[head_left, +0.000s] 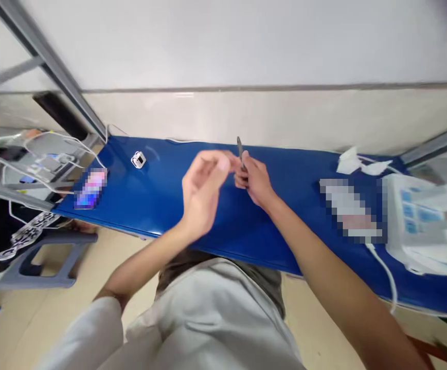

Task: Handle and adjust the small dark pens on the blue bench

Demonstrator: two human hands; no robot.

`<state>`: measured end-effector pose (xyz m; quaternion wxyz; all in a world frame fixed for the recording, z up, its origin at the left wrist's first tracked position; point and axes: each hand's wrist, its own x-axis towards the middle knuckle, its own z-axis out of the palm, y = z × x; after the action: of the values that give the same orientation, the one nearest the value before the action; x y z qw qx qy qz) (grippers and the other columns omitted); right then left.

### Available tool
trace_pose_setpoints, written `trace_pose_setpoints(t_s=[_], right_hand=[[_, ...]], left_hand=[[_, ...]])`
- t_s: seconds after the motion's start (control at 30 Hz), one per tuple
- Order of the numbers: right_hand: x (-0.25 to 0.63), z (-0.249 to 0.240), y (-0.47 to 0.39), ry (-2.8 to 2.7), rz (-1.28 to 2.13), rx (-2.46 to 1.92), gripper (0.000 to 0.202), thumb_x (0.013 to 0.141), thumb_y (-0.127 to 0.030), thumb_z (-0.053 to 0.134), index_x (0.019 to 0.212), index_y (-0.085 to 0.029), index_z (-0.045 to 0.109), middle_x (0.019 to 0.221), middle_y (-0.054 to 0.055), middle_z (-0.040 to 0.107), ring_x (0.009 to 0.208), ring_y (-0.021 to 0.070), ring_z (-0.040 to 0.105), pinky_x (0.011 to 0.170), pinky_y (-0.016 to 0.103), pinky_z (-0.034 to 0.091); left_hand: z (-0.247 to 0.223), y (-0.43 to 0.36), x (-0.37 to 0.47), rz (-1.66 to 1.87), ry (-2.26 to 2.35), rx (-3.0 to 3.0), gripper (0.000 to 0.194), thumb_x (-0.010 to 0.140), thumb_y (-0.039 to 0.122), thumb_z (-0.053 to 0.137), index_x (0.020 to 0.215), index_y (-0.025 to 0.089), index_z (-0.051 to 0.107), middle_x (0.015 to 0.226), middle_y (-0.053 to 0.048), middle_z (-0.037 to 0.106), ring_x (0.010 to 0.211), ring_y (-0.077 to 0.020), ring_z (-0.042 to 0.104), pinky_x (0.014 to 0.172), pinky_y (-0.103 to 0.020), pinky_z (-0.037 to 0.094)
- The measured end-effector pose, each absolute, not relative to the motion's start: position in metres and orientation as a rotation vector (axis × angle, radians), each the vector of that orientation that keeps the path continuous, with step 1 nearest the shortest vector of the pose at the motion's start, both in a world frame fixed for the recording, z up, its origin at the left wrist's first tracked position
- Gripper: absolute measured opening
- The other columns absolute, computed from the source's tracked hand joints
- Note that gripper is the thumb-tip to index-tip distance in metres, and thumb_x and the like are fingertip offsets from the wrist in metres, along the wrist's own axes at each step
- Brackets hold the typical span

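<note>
Two hands over the desk [157,198]: left hand [203,192], fingers loosely curled, whether touching I cannot tell; just right of its fingertips, a dark tool [239,147], long axis pointing forward, pinched by the nearer right hand [257,180].

A pale grey, short-sleeved shirt [215,316] is worn.

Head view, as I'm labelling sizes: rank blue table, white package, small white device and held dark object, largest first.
1. Blue table
2. White package
3. Small white device and dark object: unsure; right hand partly hides the latter.
</note>
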<state>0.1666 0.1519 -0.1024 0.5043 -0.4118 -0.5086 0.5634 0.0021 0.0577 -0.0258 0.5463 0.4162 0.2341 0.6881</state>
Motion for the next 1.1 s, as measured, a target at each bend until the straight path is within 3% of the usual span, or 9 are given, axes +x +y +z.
trace_pose_setpoints(t_s=[0.1, 0.2, 0.3, 0.5, 0.73, 0.93, 1.1], right_hand=[[0.166, -0.106, 0.151, -1.191, 1.350, -0.937, 0.068, 0.091, -0.095, 0.067, 0.088, -0.027, 0.060, 0.061, -0.009, 0.027, 0.043, 0.0104, 0.023, 0.039, 0.028, 0.023], [0.165, -0.106, 0.149, -1.190, 1.354, -0.925, 0.064, 0.092, -0.089, 0.072, 0.086, -0.026, 0.061, 0.061, -0.009, 0.028, 0.043, 0.0099, 0.023, 0.039, 0.028, 0.023], [0.165, -0.104, 0.148, -1.195, 1.346, -0.927, 0.063, 0.091, -0.087, 0.075, 0.085, -0.026, 0.061, 0.061, -0.009, 0.029, 0.044, 0.0095, 0.023, 0.039, 0.028, 0.024], [0.163, -0.101, 0.143, -1.277, 1.456, -0.917, 0.066, 0.092, -0.089, 0.071, 0.085, -0.024, 0.064, 0.061, -0.009, 0.027, 0.046, 0.0088, 0.023, 0.040, 0.027, 0.022], [0.169, -0.102, 0.144, -1.311, 1.462, -0.924, 0.064, 0.095, -0.085, 0.072, 0.085, -0.022, 0.068, 0.062, -0.008, 0.028, 0.048, 0.0083, 0.023, 0.041, 0.027, 0.022], [0.173, -0.109, 0.149, -1.329, 1.431, -0.944, 0.062, 0.096, -0.084, 0.072, 0.091, -0.022, 0.072, 0.066, -0.007, 0.030, 0.049, 0.0087, 0.023, 0.042, 0.026, 0.020], [0.174, -0.111, 0.149, -1.497, 1.222, -1.018, 0.063, 0.099, -0.084, 0.067, 0.094, -0.022, 0.074, 0.067, -0.003, 0.043, 0.051, 0.0106, 0.034, 0.044, 0.027, 0.030]], left_hand=[[-0.058, 0.129, 0.000, 1.638, 0.750, 0.941, 0.031, 0.098, 0.047, 0.085, 0.118, 0.026, 0.072, 0.137, -0.007, 0.074, 0.151, -0.0274, 0.060, 0.132, -0.046, 0.041], [-0.079, 0.166, -0.006, 1.343, 0.724, 1.018, 0.044, 0.100, 0.051, 0.081, 0.134, 0.025, 0.073, 0.151, -0.012, 0.072, 0.161, -0.0331, 0.052, 0.135, -0.054, 0.036], [-0.087, 0.176, -0.010, 1.089, 0.552, 1.111, 0.046, 0.096, 0.050, 0.086, 0.130, 0.020, 0.079, 0.145, -0.018, 0.076, 0.150, -0.0364, 0.064, 0.131, -0.055, 0.042], [-0.092, 0.178, -0.018, 1.105, 0.580, 1.148, 0.044, 0.088, 0.045, 0.095, 0.124, 0.022, 0.084, 0.130, -0.015, 0.083, 0.124, -0.0315, 0.077, 0.113, -0.046, 0.057], [-0.095, 0.184, -0.022, 1.110, 0.560, 1.253, 0.039, 0.085, 0.048, 0.097, 0.113, 0.022, 0.085, 0.122, -0.010, 0.083, 0.115, -0.0269, 0.078, 0.105, -0.040, 0.058], [-0.099, 0.177, -0.012, 1.167, 0.601, 1.208, 0.041, 0.086, 0.053, 0.095, 0.096, 0.019, 0.075, 0.120, -0.013, 0.083, 0.112, -0.0239, 0.079, 0.102, -0.038, 0.059], [-0.097, 0.177, -0.015, 1.230, 0.680, 1.158, 0.046, 0.087, 0.057, 0.093, 0.093, 0.020, 0.067, 0.110, -0.011, 0.084, 0.091, -0.0179, 0.079, 0.092, -0.035, 0.062]])
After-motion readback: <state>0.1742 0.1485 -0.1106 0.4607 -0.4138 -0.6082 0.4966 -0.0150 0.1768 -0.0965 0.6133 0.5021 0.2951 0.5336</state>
